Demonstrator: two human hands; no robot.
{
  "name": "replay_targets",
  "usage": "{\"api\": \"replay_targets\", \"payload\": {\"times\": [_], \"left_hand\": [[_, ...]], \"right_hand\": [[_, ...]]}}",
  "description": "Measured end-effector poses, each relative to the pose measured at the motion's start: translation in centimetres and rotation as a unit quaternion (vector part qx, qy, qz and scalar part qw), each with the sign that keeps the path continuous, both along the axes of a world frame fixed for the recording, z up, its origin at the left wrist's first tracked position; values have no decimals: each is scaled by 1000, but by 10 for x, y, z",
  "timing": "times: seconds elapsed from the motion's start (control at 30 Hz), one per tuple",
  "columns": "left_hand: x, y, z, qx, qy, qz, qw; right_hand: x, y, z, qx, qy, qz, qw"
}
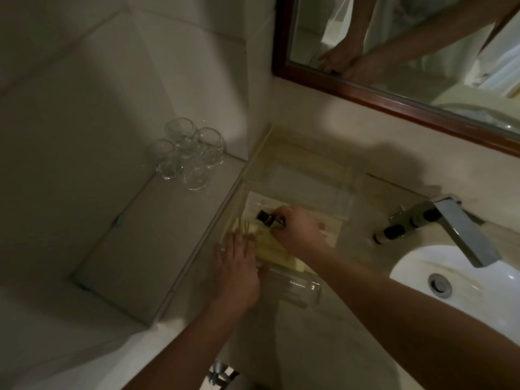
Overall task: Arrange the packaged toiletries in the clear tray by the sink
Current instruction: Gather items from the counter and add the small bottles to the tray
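While we work over the clear tray [347,192], which sits on the bench at about ten o'clock from the sink [478,280], our right hand [298,232] has its fingers [277,216] pinched on a small dark-capped bottle [266,217] held low over the tray's far-left part. Pale packaged toiletries [277,249] lie flat inside the tray beneath that hand, though the dim light keeps us from telling how many there are or what kind. Our left hand [239,266] lies flat with its fingers spread and nothing gripped, pressing on the tray's near-left edge at about seven o'clock from the bottle, apparently to steady it. The likeliest slip, as we judge it, is the bottle tipping when set down on the uneven packets, since it would stand on soft wrapping and not on the tray floor. A shove from either hand could also slide the light tray along the smooth bench toward the faucet [450,226] at three o'clock. Four clear glasses [187,153] stand on the tiled ledge [157,220] at eleven o'clock, well apart, so only a wide swing of our left arm would threaten them. Poor light is itself a risk: we may misjudge the transparent tray walls and knock the bottle against them.
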State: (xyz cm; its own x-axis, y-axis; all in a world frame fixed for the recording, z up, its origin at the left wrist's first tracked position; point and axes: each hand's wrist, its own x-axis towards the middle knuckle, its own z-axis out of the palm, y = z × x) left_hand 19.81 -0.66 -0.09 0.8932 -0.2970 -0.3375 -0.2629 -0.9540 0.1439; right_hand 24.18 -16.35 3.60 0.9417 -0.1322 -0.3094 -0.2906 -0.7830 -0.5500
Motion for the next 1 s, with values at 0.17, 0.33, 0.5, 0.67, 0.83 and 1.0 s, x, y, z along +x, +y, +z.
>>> {"api": "replay_targets", "payload": {"times": [0.17, 0.33, 0.5, 0.67, 0.83, 1.0], "left_hand": [[-7, 3, -4, -2, 6, 9, 1000], [-6, 3, -4, 0, 16, 8, 1000], [4, -2, 9, -84, -33, 47, 995], [44, -12, 18, -156, -153, 27, 975], [77, -20, 15, -136, -123, -58, 981], [84, -19, 5, -126, -121, -92, 980]], "right_hand": [[16, 21, -15, -38, -17, 37, 998], [24, 29, -22, -66, -33, 45, 996], [16, 26, -17, -57, -22, 39, 997], [-43, -18, 1, 31, -170, -119, 978], [-125, -89, -3, 28, -209, -384, 899], [-130, -137, -21, 5, -104, -474, 875]]}}
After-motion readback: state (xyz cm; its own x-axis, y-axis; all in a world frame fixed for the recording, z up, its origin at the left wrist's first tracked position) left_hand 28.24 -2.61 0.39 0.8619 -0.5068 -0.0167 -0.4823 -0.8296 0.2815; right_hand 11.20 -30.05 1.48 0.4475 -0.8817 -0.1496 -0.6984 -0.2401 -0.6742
